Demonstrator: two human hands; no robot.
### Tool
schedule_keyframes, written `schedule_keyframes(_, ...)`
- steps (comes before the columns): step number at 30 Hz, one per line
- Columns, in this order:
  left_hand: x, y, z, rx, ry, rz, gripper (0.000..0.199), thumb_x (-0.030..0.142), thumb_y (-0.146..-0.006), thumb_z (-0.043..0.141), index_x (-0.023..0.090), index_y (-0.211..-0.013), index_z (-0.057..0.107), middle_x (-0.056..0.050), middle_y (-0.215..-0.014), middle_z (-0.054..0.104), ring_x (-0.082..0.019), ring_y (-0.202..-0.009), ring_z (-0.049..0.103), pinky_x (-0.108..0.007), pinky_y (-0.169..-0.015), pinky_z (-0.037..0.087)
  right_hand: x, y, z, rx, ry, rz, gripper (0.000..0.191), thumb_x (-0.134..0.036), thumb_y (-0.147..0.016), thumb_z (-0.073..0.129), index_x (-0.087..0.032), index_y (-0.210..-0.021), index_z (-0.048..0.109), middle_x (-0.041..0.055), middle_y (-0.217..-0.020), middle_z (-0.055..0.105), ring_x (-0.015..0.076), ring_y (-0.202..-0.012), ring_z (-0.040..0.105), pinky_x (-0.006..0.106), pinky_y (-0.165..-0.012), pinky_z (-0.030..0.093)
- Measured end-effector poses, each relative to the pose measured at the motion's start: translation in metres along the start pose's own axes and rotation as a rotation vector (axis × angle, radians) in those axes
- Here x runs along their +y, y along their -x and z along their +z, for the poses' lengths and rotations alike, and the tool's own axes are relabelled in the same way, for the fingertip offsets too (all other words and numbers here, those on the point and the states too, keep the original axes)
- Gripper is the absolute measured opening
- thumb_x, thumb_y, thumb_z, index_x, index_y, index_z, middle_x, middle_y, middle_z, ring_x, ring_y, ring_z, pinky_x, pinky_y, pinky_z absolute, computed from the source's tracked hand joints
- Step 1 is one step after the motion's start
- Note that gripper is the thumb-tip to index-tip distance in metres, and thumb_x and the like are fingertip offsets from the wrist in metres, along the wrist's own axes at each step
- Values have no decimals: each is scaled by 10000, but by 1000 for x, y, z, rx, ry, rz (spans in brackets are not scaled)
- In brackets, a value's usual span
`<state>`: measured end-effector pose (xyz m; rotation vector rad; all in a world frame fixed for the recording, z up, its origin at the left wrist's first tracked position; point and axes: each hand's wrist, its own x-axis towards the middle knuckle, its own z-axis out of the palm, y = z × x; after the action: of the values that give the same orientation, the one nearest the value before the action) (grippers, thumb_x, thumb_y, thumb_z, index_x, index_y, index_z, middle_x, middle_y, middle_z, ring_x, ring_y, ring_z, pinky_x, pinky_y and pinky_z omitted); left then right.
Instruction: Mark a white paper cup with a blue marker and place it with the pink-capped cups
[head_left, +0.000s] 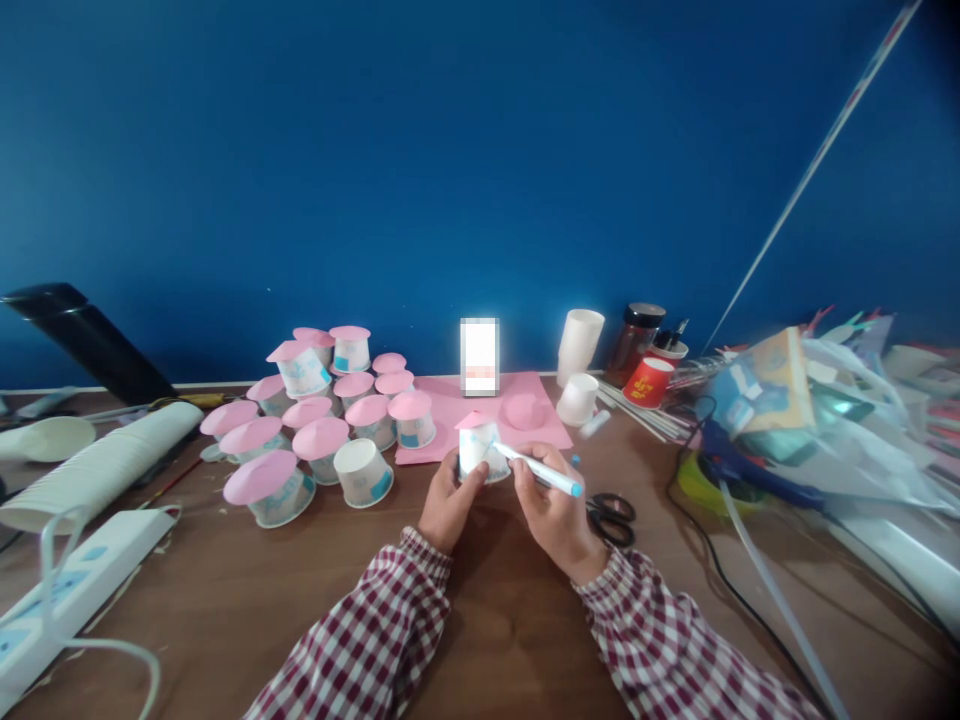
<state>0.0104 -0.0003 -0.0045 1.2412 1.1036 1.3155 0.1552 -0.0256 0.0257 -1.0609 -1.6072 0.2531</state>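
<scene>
My left hand [450, 503] is closed around the side of an upturned paper cup [476, 447] topped with a pink paper cone. In my right hand [551, 510] is a white marker [541, 470] with a light blue end, its tip against or very close to the cup's side. Beneath and behind the cup lies a sheet of pink paper [427, 400] with a round pink piece [523, 411] on it. To the left stand several upturned cups with pink cone tops [321, 437], and a bare upturned cup [364, 472] sits in front of them.
Scissors [611, 518] lie right of my right hand. White cups [577, 398], a dark-lidded jar [636, 335] and a red cup [649, 382] stand behind. A glue gun [765, 475] and plastic bags [862, 430] crowd the right. A power strip [82, 590] and stacked cups [105, 465] lie left.
</scene>
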Motion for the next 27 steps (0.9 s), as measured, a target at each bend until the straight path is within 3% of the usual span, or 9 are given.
schedule_keyframes(6,1,0,-2,-58,-9,-1,427,435,-767,580,133,-1068,556,-95,-1001,634,-208,-890,595,-318,-761,484,-1,-1,-1,-10,27,-13,103,-222,-865,484,-172,-919,556,58,-829,617,163,-762,606,290,-729,513)
schedule_keyframes(19,2,0,-3,-56,-102,47,405,425,-775,568,127,-1049,568,-85,-955,638,-212,-870,588,-328,-770,466,-1,-1,-1,-10,25,-5,121,-250,-877,467,-176,-915,555,61,-827,615,169,-761,602,294,-725,505)
schedule_keyframes(27,3,1,-2,-74,-111,52,413,413,-786,561,131,-1087,548,-92,-1034,626,-217,-941,577,-334,-829,448,-1,-2,-2,-15,15,-4,111,-237,-874,474,-174,-924,550,62,-844,617,168,-774,606,293,-736,503)
